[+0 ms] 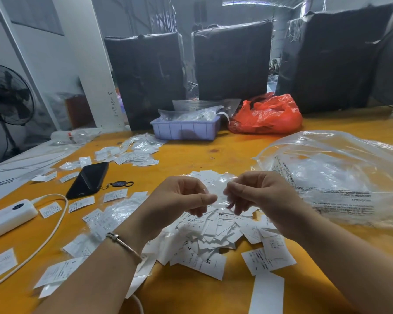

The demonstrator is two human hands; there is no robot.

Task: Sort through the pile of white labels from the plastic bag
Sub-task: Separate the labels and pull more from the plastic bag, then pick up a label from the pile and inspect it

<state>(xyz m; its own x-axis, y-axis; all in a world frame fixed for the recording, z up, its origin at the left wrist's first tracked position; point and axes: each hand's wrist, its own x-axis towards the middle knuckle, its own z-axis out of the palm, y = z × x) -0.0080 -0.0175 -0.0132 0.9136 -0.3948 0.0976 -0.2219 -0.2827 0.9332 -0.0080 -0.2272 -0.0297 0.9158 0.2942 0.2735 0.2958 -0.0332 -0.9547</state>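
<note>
Pinching a small clear packet point(220, 196) between them, my left hand point(179, 198) and right hand point(259, 193) hover just above the pile of white labels point(213, 234) on the yellow tabletop point(191, 155). I see the big clear plastic bag point(334, 175) lying crumpled just right of the pile. To the left lie a black phone point(87, 180), a white power strip point(7, 217) with its cable, and scattered labels. Farther back sit a lilac tray point(186, 130) and a red bag point(267, 115), with dark wrapped bales point(232, 62) behind and a fan point(7, 96) at left.
</note>
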